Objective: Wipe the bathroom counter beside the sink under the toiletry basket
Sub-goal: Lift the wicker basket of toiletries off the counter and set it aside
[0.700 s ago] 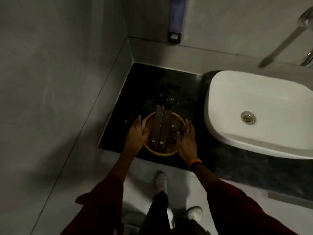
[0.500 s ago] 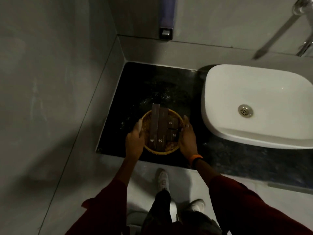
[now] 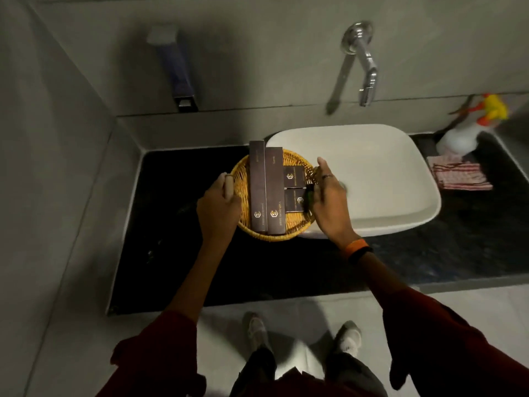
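Observation:
A round wicker toiletry basket (image 3: 294,223) holds two long dark boxes (image 3: 266,190) and two small dark boxes (image 3: 294,176). My left hand (image 3: 219,209) grips its left rim and my right hand (image 3: 329,202) grips its right rim. The basket hangs above the black counter (image 3: 177,181), its right side overlapping the left edge of the white sink (image 3: 380,173). A checked cloth (image 3: 459,175) lies on the counter to the right of the sink.
A chrome tap (image 3: 362,61) juts from the wall above the sink. A wall-mounted dispenser (image 3: 177,67) hangs above the counter's left part. A white spray bottle (image 3: 469,130) with a yellow and orange head stands at the back right. Grey walls close the left side.
Both hands have closed on the basket's rim and carried it up off the counter and to the right, toward the sink. The view has swung right, showing the tap, cloth and spray bottle.

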The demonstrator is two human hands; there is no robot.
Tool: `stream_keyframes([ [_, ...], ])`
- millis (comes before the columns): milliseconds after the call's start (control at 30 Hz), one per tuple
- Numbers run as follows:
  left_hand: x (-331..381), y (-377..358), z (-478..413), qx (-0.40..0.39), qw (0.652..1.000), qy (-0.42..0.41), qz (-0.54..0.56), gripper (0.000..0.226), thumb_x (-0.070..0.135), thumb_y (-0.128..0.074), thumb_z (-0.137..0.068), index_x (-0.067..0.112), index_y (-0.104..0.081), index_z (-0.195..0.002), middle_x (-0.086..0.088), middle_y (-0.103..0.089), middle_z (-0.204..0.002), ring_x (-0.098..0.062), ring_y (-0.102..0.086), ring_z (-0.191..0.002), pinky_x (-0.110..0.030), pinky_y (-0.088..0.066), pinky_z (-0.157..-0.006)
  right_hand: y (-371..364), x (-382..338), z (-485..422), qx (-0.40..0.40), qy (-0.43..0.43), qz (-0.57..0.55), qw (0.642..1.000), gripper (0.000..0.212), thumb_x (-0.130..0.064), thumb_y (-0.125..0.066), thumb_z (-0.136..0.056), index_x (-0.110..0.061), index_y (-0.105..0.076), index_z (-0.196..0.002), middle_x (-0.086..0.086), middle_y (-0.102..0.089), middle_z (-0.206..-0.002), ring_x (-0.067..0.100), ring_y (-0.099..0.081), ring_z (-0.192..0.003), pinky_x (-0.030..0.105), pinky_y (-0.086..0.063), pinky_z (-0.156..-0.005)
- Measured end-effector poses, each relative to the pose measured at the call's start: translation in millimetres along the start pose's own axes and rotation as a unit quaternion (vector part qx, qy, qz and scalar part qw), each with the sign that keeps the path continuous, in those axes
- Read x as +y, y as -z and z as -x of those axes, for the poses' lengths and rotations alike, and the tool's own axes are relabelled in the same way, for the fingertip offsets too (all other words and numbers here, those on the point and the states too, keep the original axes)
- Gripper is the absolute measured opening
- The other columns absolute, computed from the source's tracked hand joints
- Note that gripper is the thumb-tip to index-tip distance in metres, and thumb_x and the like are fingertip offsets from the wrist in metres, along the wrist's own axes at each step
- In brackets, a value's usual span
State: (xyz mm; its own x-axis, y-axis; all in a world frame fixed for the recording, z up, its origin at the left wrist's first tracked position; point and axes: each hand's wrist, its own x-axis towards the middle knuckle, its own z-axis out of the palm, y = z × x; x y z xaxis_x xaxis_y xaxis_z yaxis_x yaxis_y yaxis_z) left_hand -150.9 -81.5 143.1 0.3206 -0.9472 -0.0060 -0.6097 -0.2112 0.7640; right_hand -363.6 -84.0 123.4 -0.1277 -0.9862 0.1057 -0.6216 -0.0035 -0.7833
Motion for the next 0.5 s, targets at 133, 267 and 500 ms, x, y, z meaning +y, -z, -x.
stream_keyframes([
  [133, 59.6, -71.0, 25.0, -0.054, 0.998, -0.043, 0.0, 0.033, 0.011, -0.062, -0.091, 0.013, -0.063, -0.124, -0.006, -0.072, -0.112, -0.017, -0.068, -0.092, -0.016, -0.046, -0.072, 82.4, 61.9, -0.6, 0.041, -0.021, 0.036, 0.998, 0.058, 0.002, -0.041, -0.102, -0.007, -0.024, -0.157, 0.015, -0.05, -0.15, 0.029, -0.052, -0.134, 0.025, -0.031, -0.113],
  [267, 118.2, -154.9, 61.2, -0.074, 0.992, -0.105, 0.007, 0.014, 0.019, -0.06, -0.095, 0.012, -0.066, -0.106, -0.006, -0.075, -0.094, -0.012, -0.067, -0.076, -0.012, -0.045, -0.067, 178.2, 129.0, -1.6, 0.06, -0.033, 0.052, 0.996, 0.064, 0.006, -0.043, -0.099, -0.011, -0.023, -0.157, 0.018, -0.051, -0.148, 0.03, -0.052, -0.133, 0.037, -0.036, -0.118],
  [500, 225.9, -295.9, 143.0, -0.138, 0.984, -0.088, 0.075, 0.052, 0.009, -0.063, -0.09, 0.017, -0.052, -0.141, 0.002, -0.071, -0.111, -0.006, -0.067, -0.093, -0.006, -0.049, -0.072, 334.5, 253.3, 2.2, 0.064, -0.065, 0.049, 0.995, 0.053, 0.006, -0.046, -0.098, -0.006, -0.04, -0.149, 0.018, -0.057, -0.139, 0.022, -0.055, -0.125, 0.045, -0.042, -0.116],
])
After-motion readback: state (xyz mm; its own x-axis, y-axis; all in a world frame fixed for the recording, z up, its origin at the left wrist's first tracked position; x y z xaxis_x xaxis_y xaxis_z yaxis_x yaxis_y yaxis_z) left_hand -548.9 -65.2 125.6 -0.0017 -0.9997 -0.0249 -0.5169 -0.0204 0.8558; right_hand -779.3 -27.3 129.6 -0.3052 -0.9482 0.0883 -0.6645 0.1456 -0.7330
